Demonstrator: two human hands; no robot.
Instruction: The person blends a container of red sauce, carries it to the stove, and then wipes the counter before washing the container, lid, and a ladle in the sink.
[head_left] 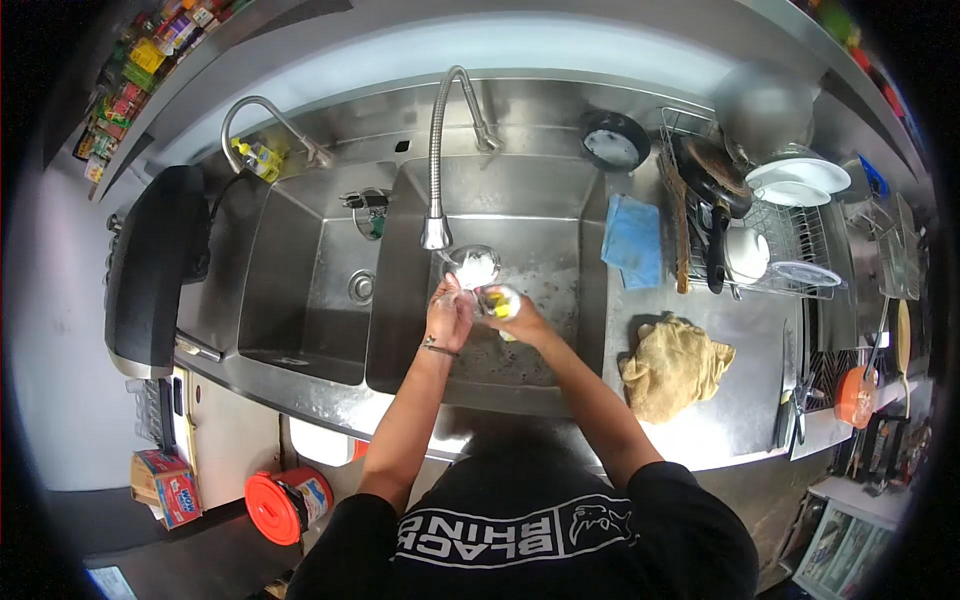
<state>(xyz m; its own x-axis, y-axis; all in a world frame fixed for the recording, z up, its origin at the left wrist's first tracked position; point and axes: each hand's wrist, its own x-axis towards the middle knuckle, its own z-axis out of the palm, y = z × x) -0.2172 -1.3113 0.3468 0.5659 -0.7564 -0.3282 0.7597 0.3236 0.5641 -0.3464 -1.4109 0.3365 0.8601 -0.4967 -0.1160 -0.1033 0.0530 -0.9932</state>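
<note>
Over the large right-hand sink basin [560, 250], my two hands are close together below the faucet head [436, 233]. My left hand [450, 315] is closed, its fingertips right at the rim of a small round metal bowl [487, 258] with white suds in it. What the left fingers grip I cannot tell. My right hand [525, 325] is curled around a soapy yellow sponge [502, 305], beside the left fingers. White foam spots lie on the basin floor around the hands.
A blue cloth [631, 240] and a crumpled tan cloth [675, 368] lie on the right counter. Behind them stand a dark pan [614, 141] with suds and a dish rack [800, 235] with dishes. A knife [790, 355] lies farther right. The left basin [310, 290] adjoins mine.
</note>
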